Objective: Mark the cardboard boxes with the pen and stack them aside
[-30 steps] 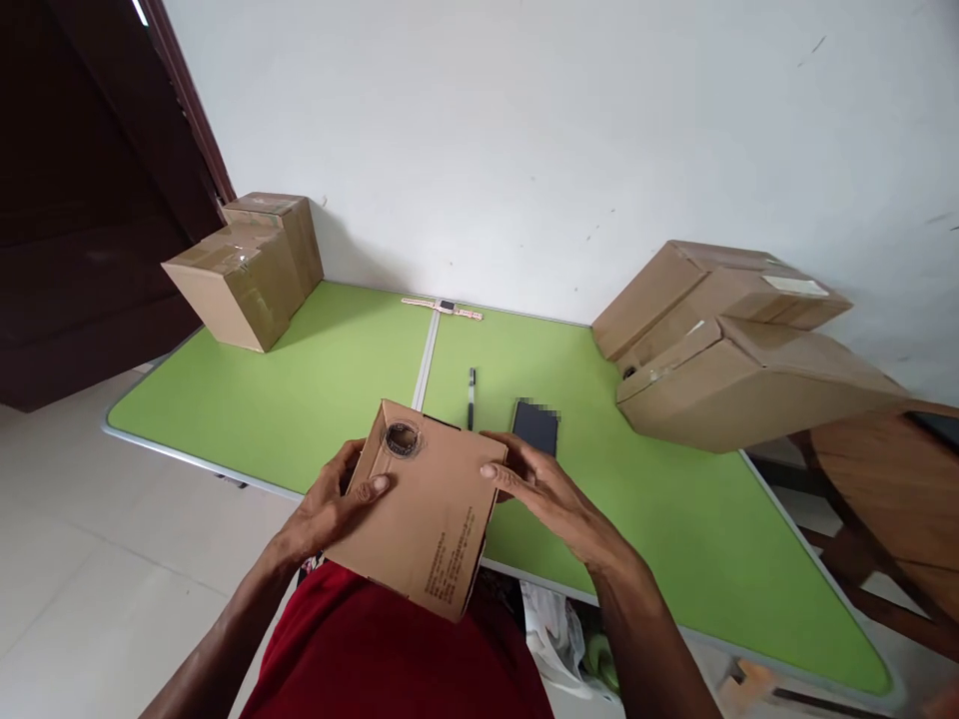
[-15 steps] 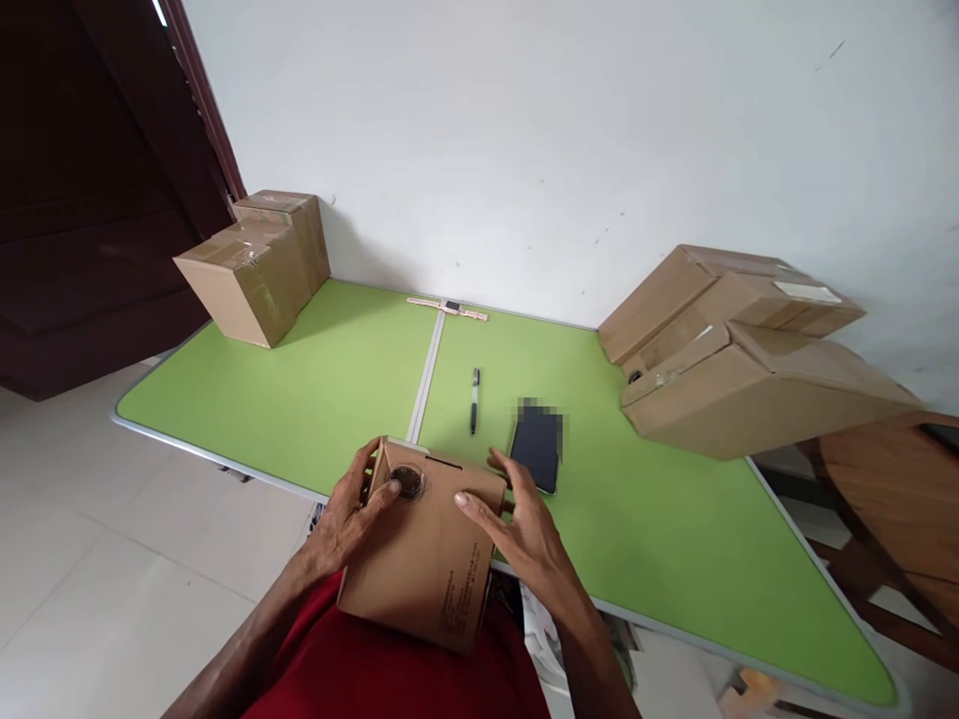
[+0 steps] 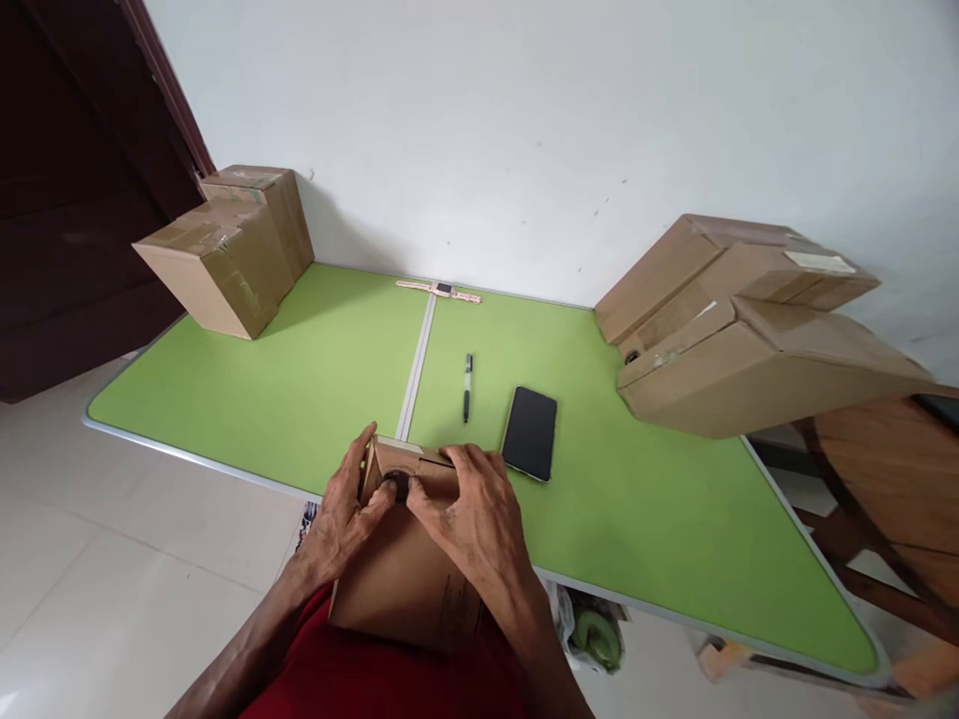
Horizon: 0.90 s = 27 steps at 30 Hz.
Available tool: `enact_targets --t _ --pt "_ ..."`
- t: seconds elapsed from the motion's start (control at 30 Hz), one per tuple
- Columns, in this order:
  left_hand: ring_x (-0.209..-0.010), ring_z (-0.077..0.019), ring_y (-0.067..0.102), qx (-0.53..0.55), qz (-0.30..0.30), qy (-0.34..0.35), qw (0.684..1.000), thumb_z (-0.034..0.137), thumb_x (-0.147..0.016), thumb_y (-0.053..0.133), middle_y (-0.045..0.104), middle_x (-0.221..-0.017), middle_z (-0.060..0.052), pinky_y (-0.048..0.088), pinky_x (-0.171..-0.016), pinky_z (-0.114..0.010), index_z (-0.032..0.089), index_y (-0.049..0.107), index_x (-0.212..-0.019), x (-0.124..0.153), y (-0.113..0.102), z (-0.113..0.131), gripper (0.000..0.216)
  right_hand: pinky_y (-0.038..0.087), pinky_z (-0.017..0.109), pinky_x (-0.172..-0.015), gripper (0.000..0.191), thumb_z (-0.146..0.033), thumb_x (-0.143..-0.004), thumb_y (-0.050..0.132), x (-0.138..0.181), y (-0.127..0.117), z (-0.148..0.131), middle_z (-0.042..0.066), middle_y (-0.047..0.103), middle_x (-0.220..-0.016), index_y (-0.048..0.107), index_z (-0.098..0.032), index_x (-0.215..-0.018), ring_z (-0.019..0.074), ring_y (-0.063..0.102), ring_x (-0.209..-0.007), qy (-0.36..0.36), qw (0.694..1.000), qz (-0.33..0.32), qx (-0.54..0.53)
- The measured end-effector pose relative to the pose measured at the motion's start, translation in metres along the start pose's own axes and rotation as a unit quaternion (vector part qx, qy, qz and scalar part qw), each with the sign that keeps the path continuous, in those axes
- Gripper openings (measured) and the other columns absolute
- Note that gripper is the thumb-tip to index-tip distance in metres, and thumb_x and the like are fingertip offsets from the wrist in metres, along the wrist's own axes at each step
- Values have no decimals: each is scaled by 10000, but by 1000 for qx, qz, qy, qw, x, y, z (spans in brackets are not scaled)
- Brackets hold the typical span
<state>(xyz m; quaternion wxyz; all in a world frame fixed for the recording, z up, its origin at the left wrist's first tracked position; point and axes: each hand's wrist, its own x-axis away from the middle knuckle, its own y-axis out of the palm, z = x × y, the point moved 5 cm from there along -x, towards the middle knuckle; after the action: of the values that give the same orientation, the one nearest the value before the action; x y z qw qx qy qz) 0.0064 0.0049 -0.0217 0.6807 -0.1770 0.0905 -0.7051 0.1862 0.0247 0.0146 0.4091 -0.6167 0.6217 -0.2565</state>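
A brown cardboard box (image 3: 405,569) rests tilted against my red-clad lap at the near table edge. Near its top is a dark round spot (image 3: 397,485), perhaps a hole. My left hand (image 3: 345,514) grips the box's left side, thumb at the spot's left rim. From the right, my right hand (image 3: 476,509) lies over the upper part, its thumb at the spot's right rim and its fingers curled on the top edge. A black tablet or phone (image 3: 529,433) lies just beyond my right hand. Beyond the box lies a pen (image 3: 468,387).
A pink-strapped watch (image 3: 444,290) lies flat at the back edge of the green table (image 3: 636,529). Cardboard boxes stand on the left (image 3: 232,270) and right (image 3: 749,359). A wooden stool or table (image 3: 884,479) is at far right.
My right hand has moved left from the box's right side onto its top, and its thumb has come to the dark spot. My left hand keeps its grip. The view has shifted slightly.
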Motion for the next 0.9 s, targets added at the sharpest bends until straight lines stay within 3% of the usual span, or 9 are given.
enact_targets --t 0.1,0.2,0.4,0.47,0.53,0.63,0.73,0.83,0.9 --pt "-1576 -322 359 -11 -4 9 1000 396 -985 544 428 -1685 -116 280 -1281 -512 246 264 -1682 -4 -1 -5 766 554 463 -958 366 -482 -989 583 -12 -7 15 132 764 -1139 715 -176 -1140 329 683 -1090 -5 991 -87 -102" --pt "-1625 -330 271 1 -33 -18 999 451 -1008 531 357 -1733 -83 226 -1313 -538 283 213 -1699 -4 -4 -12 779 565 373 -852 444 -538 -1070 443 -40 -14 46 126 774 -1103 708 -182 -1065 261 731 -969 95 983 -93 -126" --pt "-1668 -358 69 11 -112 10 994 453 -947 715 139 -1807 -61 71 -1344 -587 329 15 -1720 4 -6 -11 1049 518 420 -823 161 -257 -923 722 -108 20 92 203 759 -924 671 -145 -819 346 727 -968 221 972 -71 -42" --pt "-1668 -367 50 20 -127 32 991 409 -911 770 131 -1806 -81 63 -1350 -572 306 -24 -1720 5 -5 -9 1138 526 411 -839 178 -216 -885 756 -121 35 101 125 750 -862 645 -169 -753 292 725 -931 237 967 -71 -55" --pt "-1652 -376 161 48 -149 34 987 379 -891 804 221 -1783 -113 133 -1348 -568 292 -80 -1715 5 -4 -10 1212 533 385 -813 230 -196 -856 763 -126 42 107 43 709 -742 612 -190 -682 240 713 -830 238 965 -66 -91" --pt "-1574 -353 383 116 -180 2 977 378 -904 806 401 -1708 -130 292 -1313 -545 292 -170 -1695 4 -2 -14 1259 525 352 -677 220 -263 -869 699 -118 33 109 15 647 -625 592 -212 -684 225 680 -666 220 958 -30 -183" --pt "-1541 -335 443 143 -183 -18 972 390 -909 808 470 -1668 -130 350 -1289 -519 282 -167 -1695 2 -1 -17 1258 545 325 -624 194 -411 -953 545 -93 8 96 25 693 -757 583 -228 -904 204 701 -679 190 939 44 -283" --pt "-1509 -332 486 140 -178 -17 974 376 -889 829 506 -1642 -135 358 -1280 -522 272 -137 -1704 0 1 -17 1267 601 328 -697 245 -489 -945 610 -53 -7 63 30 739 -894 597 -247 -978 195 746 -808 126 878 86 -454" --pt "-1477 -328 526 156 -178 -20 971 360 -885 832 536 -1619 -131 387 -1259 -519 279 -143 -1702 -1 2 -16 1274 622 336 -715 219 -448 -914 729 -25 -3 37 37 766 -901 675 -240 -956 202 758 -834 90 826 57 -553"
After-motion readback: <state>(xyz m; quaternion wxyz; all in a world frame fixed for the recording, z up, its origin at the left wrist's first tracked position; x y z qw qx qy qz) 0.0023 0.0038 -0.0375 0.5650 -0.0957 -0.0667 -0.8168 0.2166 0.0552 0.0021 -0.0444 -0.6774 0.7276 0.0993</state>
